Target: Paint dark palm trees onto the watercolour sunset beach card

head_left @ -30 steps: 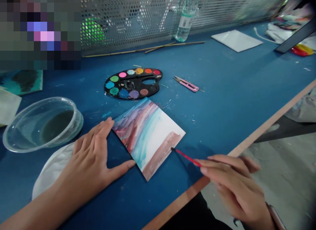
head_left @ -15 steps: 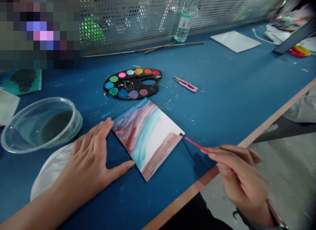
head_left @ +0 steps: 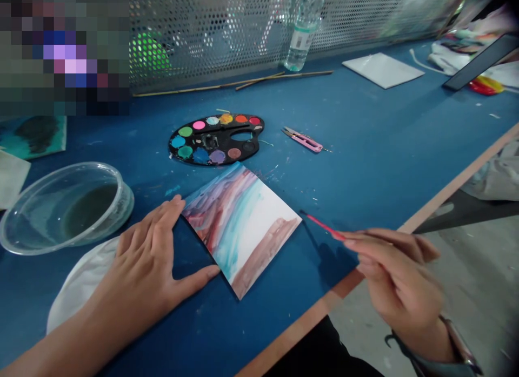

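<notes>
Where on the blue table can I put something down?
Widest room: the blue tabletop between the pink snips, the white sheet and the wooden edge. A narrower strip lies between the watercolor palette and the thin sticks. Crowded around the painted card, left hand and plastic tub.

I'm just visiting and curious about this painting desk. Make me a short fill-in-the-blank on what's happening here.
The right hand holds a thin brush with a ____ handle.
The left hand lies beside a painted square card on a ____ tabletop.
The clear plastic bowl holds ____.
The pink snips lie to the ____ of the black paint palette.

red, blue, water, right
</notes>
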### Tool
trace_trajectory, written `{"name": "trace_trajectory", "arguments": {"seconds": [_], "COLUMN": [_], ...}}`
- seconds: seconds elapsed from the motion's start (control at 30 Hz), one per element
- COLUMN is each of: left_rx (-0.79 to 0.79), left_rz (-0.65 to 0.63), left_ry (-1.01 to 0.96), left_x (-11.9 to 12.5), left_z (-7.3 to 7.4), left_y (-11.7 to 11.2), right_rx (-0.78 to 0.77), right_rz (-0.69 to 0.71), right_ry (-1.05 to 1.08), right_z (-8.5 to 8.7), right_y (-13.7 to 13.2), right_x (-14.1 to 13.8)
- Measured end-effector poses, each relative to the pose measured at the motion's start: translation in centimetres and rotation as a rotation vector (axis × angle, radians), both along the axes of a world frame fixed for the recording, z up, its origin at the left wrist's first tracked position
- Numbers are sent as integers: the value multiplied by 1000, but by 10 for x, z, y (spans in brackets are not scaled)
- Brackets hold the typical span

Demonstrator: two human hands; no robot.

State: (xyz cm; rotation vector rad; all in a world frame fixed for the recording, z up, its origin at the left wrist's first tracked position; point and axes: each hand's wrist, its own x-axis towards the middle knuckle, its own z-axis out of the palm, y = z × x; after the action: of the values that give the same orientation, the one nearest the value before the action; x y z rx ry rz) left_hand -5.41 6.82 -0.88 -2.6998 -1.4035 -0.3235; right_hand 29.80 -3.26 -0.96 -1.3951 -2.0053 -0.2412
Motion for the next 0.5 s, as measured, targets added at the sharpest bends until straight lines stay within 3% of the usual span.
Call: {"name": "trace_trajectory", "arguments": {"seconds": [0.17,0.3,0.43,0.5], "left_rx": [4,-7,-2,-34], "left_rz": [-9,-10,24,44], "left_ry": [4,7,-14,-40], "left_x": [0,0,1,2], "left_z": [2,1,-1,-1], "left_y": [1,0,0,1], "right_rx": [-124,-77,-205,-210], "right_rz": [168,-19,167,150], "right_ry": [3,44,43,28], "right_z": [3,4,6,6], "right_y": [6,12,14,16], "right_x": [-1,4,7,7]}}
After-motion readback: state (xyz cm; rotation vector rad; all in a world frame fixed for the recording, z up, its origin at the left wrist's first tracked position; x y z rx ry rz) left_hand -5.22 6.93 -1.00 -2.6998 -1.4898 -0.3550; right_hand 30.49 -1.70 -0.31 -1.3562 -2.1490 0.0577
